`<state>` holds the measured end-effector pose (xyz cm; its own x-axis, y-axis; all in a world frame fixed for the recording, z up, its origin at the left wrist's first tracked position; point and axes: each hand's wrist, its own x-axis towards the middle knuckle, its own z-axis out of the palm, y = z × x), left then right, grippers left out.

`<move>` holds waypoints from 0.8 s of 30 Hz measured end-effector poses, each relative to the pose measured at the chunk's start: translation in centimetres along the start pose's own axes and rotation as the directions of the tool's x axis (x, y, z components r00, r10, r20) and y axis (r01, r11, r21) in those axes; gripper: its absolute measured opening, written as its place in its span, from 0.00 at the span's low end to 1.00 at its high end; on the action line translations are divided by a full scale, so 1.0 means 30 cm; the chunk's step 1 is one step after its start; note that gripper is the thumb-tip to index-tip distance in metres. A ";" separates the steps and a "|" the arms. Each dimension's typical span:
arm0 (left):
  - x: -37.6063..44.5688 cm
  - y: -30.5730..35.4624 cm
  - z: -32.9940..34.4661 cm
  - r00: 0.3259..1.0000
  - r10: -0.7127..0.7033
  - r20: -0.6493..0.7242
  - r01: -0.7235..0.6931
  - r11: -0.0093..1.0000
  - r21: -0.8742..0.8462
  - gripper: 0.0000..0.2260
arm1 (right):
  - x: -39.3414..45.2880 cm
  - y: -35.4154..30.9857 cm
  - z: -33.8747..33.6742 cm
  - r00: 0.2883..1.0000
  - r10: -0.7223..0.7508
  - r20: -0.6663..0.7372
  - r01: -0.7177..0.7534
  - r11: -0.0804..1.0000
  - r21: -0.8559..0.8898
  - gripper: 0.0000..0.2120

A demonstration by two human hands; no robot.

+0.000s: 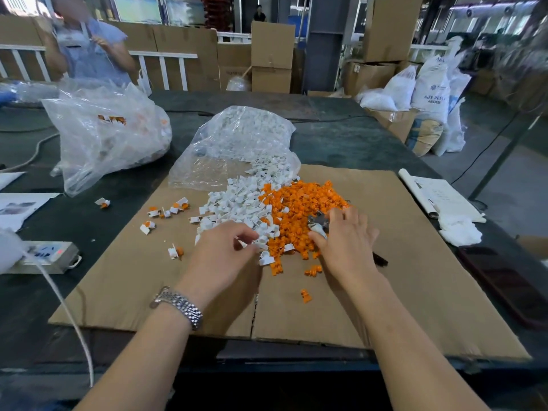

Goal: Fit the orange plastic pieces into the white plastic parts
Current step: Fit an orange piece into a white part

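Cardboard (415,277) is lying flat on the dark table (341,143), carrying both heaps. A clear bag (237,143) is spilling white parts (237,203) onto its far half, and the orange pieces (302,203) are lying heaped just right of them, the two piles touching. A second bag (103,137) is sitting well apart at the far left, in front of a person in blue (89,48). Papers (441,197) are lying at the cardboard's right edge. A power strip (44,256) is sitting on the table at the left.

The left hand (219,256), with a metal watch (181,307) on its wrist, is reaching into the near edge of the white parts, fingers curled and pinching at one there. The right hand (347,241) is resting on the orange heap, thumb and fingers closing around a small metal tool (318,222). A few assembled pieces (169,212) are lying scattered left of the white pile. One stray orange piece (305,295) is lying alone between the forearms.
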<state>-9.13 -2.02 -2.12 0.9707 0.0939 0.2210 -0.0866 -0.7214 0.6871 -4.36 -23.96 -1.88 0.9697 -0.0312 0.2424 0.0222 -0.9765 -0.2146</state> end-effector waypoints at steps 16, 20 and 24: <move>-0.013 0.044 0.053 0.999 0.000 0.035 -0.004 0.994 0.112 0.07 | -0.035 -0.055 -0.022 0.983 -0.125 0.132 0.090 0.966 0.244 0.02; -0.018 0.059 0.017 0.988 -0.124 0.095 0.150 0.922 -0.356 0.08 | -0.035 -0.067 -0.044 0.983 -0.113 0.144 0.010 0.819 0.574 0.09; -0.030 0.067 -0.006 0.969 -0.108 0.224 0.219 0.797 -0.563 0.08 | -0.047 -0.083 -0.065 0.976 -0.073 0.204 -0.129 0.557 0.821 0.04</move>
<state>-10.22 -3.44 -0.81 0.9998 0.0156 -0.0155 0.0179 -0.1684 0.9856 -6.26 -21.89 0.16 0.9946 0.0846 0.0598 0.0868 -0.3645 -0.9272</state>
